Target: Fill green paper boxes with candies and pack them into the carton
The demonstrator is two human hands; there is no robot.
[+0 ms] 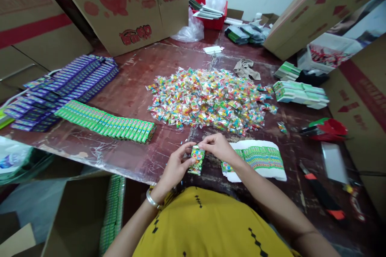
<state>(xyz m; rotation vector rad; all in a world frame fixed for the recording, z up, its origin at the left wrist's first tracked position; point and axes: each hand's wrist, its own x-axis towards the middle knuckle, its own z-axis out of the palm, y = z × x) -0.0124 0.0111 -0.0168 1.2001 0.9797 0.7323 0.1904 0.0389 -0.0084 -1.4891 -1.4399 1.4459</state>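
Note:
My left hand [176, 164] and my right hand [218, 147] both grip a small green candy box [197, 160] just above the near edge of the table. The left fingers wrap its side; the right fingers pinch its top end. A large heap of colourful wrapped candies [208, 98] lies on the table beyond the hands. A stack of flat green box blanks [261, 158] rests just right of my right wrist.
A row of filled green boxes [105, 121] and rows of purple boxes [63, 88] lie at left. Flat box stacks [300, 93], a red tape dispenser [325, 128] and a cutter [322, 194] sit at right. Cardboard cartons [126, 4] stand behind; an open carton [81, 213] is below left.

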